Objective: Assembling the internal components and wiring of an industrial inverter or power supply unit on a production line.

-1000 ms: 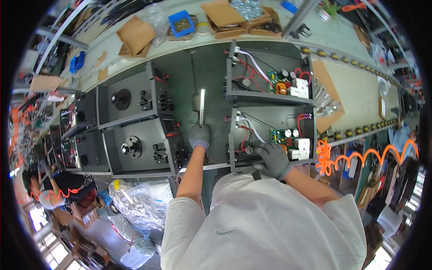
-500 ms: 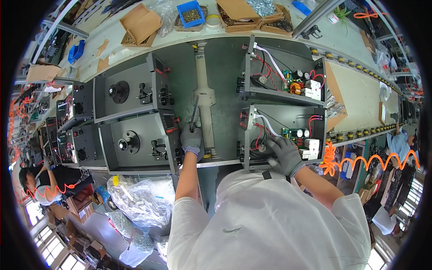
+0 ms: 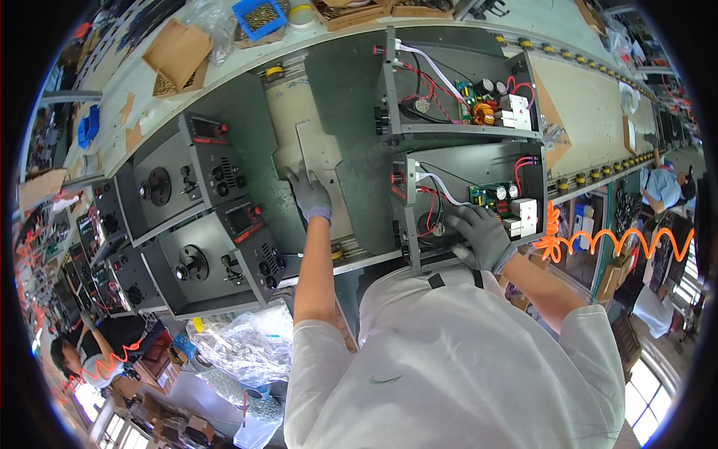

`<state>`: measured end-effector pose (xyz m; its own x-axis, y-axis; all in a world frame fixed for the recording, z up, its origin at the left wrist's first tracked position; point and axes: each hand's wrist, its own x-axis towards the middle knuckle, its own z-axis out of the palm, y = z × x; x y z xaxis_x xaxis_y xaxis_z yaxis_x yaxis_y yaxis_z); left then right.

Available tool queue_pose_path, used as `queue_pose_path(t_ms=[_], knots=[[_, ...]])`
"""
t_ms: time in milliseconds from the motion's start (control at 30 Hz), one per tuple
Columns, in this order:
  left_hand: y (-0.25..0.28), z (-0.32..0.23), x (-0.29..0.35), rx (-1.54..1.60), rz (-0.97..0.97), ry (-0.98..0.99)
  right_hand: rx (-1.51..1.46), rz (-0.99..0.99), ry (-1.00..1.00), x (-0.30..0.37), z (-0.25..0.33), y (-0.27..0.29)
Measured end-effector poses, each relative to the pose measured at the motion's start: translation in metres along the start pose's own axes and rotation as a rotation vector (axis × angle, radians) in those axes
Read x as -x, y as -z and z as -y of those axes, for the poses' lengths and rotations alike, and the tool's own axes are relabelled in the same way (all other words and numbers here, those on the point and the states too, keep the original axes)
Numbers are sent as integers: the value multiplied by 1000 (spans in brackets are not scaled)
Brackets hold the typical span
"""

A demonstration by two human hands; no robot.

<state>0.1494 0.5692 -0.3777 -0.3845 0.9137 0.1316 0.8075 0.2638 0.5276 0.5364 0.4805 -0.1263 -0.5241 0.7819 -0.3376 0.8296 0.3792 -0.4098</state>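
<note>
My left hand [image 3: 310,197], in a grey glove, is closed around the lower end of a thin L-shaped rod [image 3: 302,142] that looks like a hex key. It lies over a pale, notched strip [image 3: 326,161] between the two groups of housings. My right hand [image 3: 482,238], gloved too, is at the near wall of the closer right metal housing [image 3: 471,163]. Its fingers reach inside beside red and black wires [image 3: 432,213]; the thumb is on the wall's outer side. A green circuit board [image 3: 488,193] and white blocks [image 3: 523,215] sit to its right.
Another wired housing [image 3: 419,133] stands behind. Two dark housings [image 3: 161,213] [image 3: 202,280] with round mounts stand at left. Screws fill a blue bin [image 3: 260,16] and a carton [image 3: 179,56] at the back. An orange coiled hose [image 3: 598,243] hangs at right. Other people work nearby.
My left hand has moved forward onto the pale strip with the rod, away from the near left housing. The view has turned somewhat. My right hand stays at the closer right housing.
</note>
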Motion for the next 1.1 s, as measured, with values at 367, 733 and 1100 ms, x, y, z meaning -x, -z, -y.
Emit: queue_pose_path(t_ms=[367,733,1100], knots=[[-93,99,-88,212,-404,255,-76,-71,-4,-2,-7,-12],[-67,34,-45,112,256,364,-38,-76,-50,7,-17,-17],[-24,-50,-33,-43,515,247,-2,-70,-24,6,-7,-15]])
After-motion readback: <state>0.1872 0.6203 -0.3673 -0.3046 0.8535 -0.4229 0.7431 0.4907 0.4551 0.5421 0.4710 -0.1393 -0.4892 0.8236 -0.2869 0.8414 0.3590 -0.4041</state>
